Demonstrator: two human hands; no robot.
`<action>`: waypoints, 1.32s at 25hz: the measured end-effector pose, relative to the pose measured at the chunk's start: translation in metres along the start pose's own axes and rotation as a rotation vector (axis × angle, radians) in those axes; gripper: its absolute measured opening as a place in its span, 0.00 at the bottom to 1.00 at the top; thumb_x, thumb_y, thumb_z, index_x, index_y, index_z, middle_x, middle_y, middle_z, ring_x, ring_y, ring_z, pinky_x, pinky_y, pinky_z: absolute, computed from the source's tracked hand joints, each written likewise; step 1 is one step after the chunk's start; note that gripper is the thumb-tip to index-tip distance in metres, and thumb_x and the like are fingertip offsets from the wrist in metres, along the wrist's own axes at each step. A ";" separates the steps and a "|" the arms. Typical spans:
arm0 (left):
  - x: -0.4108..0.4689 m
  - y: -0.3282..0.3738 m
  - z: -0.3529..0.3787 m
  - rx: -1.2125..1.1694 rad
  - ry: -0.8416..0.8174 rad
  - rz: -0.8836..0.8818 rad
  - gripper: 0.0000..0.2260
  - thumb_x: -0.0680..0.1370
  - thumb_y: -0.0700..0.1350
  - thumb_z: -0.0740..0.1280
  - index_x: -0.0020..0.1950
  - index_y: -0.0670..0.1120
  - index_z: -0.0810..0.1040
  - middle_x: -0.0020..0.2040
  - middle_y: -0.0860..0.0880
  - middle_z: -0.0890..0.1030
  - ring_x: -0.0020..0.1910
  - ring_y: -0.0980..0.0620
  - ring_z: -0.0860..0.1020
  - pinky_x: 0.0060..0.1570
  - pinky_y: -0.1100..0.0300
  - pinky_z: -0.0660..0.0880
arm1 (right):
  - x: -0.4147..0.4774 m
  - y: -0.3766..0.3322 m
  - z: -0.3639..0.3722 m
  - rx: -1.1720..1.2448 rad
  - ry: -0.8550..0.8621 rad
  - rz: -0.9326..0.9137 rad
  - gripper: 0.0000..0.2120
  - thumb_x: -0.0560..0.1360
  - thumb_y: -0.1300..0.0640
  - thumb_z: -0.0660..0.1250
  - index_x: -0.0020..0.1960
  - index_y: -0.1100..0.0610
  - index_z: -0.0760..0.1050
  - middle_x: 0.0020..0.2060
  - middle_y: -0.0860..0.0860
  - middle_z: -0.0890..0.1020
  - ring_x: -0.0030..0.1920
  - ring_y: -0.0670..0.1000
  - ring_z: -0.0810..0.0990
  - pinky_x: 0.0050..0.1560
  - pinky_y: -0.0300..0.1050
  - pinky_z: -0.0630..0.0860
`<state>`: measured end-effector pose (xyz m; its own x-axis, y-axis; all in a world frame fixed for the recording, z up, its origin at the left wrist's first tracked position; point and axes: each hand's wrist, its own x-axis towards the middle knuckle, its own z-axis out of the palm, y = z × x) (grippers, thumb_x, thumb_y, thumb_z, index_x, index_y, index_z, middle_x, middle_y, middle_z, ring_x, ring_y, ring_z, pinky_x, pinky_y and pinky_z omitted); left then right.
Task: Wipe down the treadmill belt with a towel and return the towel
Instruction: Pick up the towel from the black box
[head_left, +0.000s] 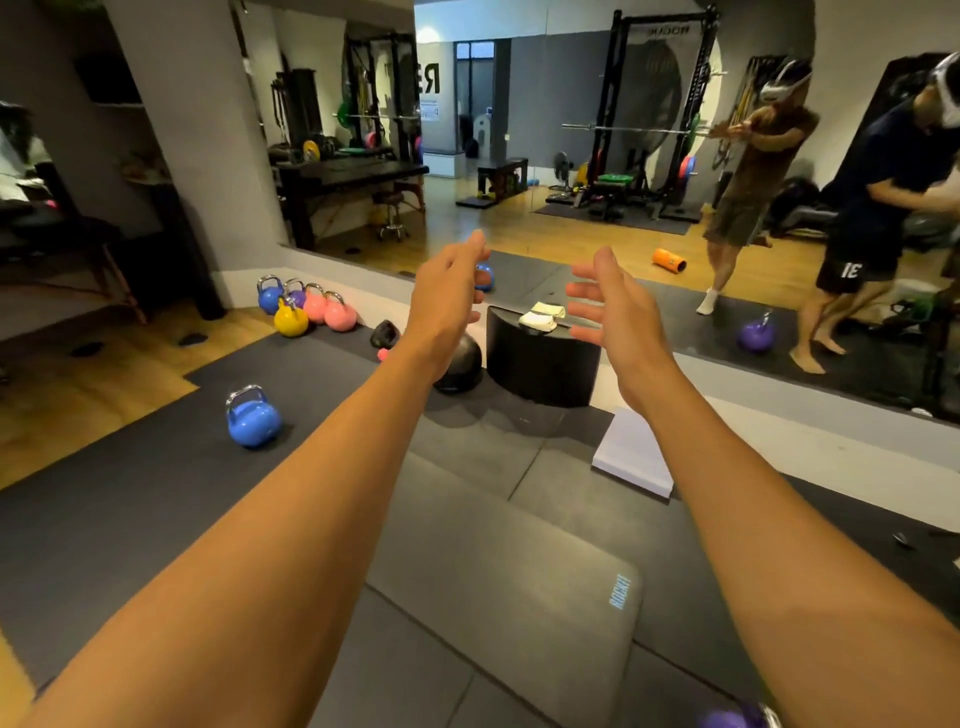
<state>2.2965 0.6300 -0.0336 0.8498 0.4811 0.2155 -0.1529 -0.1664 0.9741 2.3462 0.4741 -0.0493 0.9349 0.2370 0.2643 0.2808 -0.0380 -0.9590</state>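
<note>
A folded white towel (537, 320) lies on top of a black rounded box (540, 364) that stands against the mirror wall. Both my arms reach forward over the dark floor mats. My left hand (449, 299) is held out to the left of the towel, fingers straight and apart, holding nothing. My right hand (610, 306) is raised to the right of the towel with its fingers spread, also holding nothing. Neither hand touches the towel. No treadmill shows in this view.
A blue kettlebell (253, 418) stands on the mat at left, and several coloured kettlebells (309, 309) cluster by the wall. A black ball (461, 364) sits beside the box. A white pad (636, 452) and a grey mat (519, 608) lie on the floor. The mirror (597, 156) shows two people at right.
</note>
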 end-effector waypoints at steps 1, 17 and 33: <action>0.026 -0.004 0.007 0.011 0.008 0.010 0.17 0.82 0.55 0.55 0.59 0.46 0.77 0.54 0.45 0.78 0.51 0.48 0.76 0.47 0.55 0.74 | 0.029 0.006 0.000 -0.008 -0.014 -0.010 0.18 0.80 0.39 0.51 0.56 0.48 0.74 0.53 0.49 0.79 0.54 0.48 0.78 0.56 0.48 0.77; 0.449 -0.137 0.106 -0.055 -0.038 -0.071 0.11 0.80 0.54 0.60 0.46 0.50 0.77 0.40 0.50 0.75 0.35 0.54 0.70 0.35 0.60 0.66 | 0.427 0.154 0.029 -0.072 0.055 0.148 0.18 0.81 0.43 0.51 0.60 0.52 0.73 0.57 0.51 0.78 0.56 0.50 0.77 0.54 0.46 0.76; 0.821 -0.307 0.277 0.097 -0.025 -0.264 0.13 0.80 0.55 0.59 0.51 0.47 0.78 0.43 0.50 0.78 0.42 0.51 0.75 0.41 0.56 0.73 | 0.816 0.370 0.008 -0.072 -0.023 0.377 0.18 0.81 0.43 0.52 0.60 0.51 0.74 0.51 0.48 0.78 0.54 0.49 0.76 0.56 0.50 0.74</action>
<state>3.1806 0.8371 -0.1743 0.8663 0.4973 -0.0480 0.1239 -0.1207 0.9849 3.2108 0.6607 -0.1891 0.9705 0.2150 -0.1087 -0.0664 -0.1948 -0.9786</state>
